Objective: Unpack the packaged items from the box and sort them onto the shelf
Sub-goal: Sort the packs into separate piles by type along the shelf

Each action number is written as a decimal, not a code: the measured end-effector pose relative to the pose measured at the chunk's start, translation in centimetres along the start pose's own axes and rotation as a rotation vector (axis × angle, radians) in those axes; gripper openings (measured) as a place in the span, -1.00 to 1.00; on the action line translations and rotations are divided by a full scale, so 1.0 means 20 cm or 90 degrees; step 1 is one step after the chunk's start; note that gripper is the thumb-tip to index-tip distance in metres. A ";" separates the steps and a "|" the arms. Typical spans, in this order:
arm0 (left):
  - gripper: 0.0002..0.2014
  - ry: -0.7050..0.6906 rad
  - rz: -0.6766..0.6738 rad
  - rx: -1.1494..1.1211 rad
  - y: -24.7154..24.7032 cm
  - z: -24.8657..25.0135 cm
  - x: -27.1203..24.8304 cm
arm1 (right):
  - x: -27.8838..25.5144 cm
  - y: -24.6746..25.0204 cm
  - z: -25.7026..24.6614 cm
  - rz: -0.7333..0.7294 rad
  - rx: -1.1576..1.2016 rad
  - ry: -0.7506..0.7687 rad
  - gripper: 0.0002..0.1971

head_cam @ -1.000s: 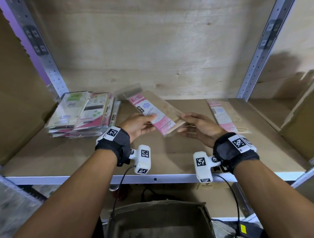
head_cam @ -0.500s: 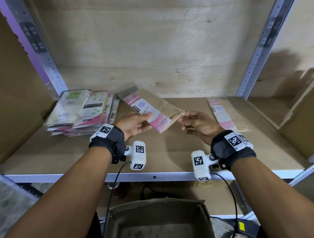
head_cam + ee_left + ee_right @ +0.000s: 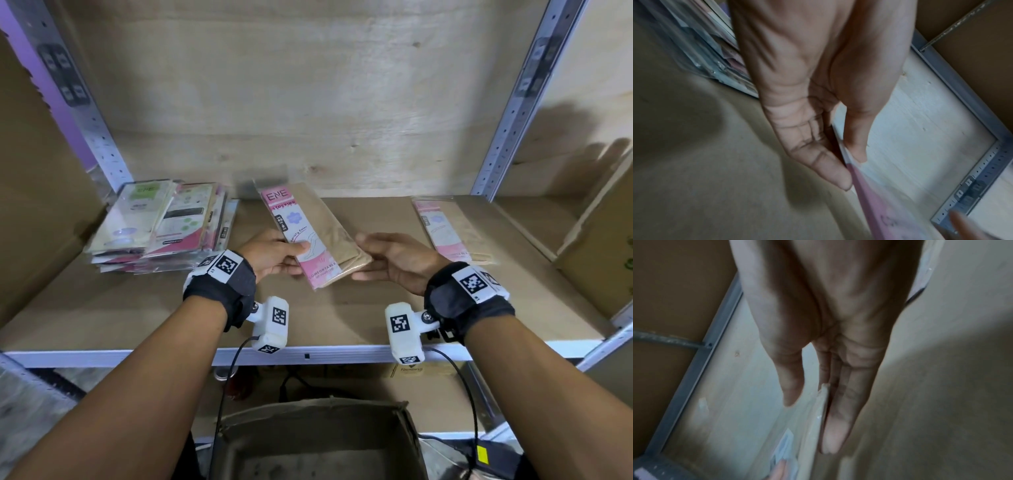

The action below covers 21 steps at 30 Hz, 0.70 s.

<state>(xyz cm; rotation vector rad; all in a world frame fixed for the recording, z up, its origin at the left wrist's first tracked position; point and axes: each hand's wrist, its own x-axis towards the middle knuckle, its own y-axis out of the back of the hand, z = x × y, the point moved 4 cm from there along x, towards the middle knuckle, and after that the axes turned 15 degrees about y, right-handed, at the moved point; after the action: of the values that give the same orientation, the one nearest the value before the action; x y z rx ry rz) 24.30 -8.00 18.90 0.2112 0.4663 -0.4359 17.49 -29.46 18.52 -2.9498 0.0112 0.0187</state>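
Note:
A pink-labelled stocking packet (image 3: 308, 236) hangs just above the shelf board (image 3: 342, 318), its top end pointing to the back wall. My left hand (image 3: 274, 253) pinches its left edge, thumb on the label and fingers underneath; the left wrist view shows that pinch (image 3: 851, 168) on the pink edge (image 3: 879, 203). My right hand (image 3: 387, 257) meets the packet's near right corner. In the right wrist view its straight fingers (image 3: 836, 426) lie along the packet (image 3: 813, 418), and the thumb stands a little off it.
A stack of several flat packets (image 3: 154, 226) lies at the shelf's left, and one pink packet (image 3: 445, 229) lies at its right. Cardboard boxes flank the bay at left (image 3: 41, 205) and right (image 3: 603, 246). An open box (image 3: 318, 442) sits below the shelf edge.
The packet has turned from a flat diagonal to lie more lengthwise, label facing up. Both hands stayed on it and shifted slightly left.

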 end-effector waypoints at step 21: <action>-0.63 -0.008 -0.050 0.076 -0.40 0.13 0.07 | -0.05 0.32 -0.08 0.202 -0.147 0.075 -0.70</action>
<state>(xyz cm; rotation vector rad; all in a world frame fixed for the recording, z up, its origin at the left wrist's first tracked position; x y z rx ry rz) 22.82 -16.44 19.73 0.3051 0.4372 -0.5425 16.51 -36.14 18.91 -3.1380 0.5273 -0.1163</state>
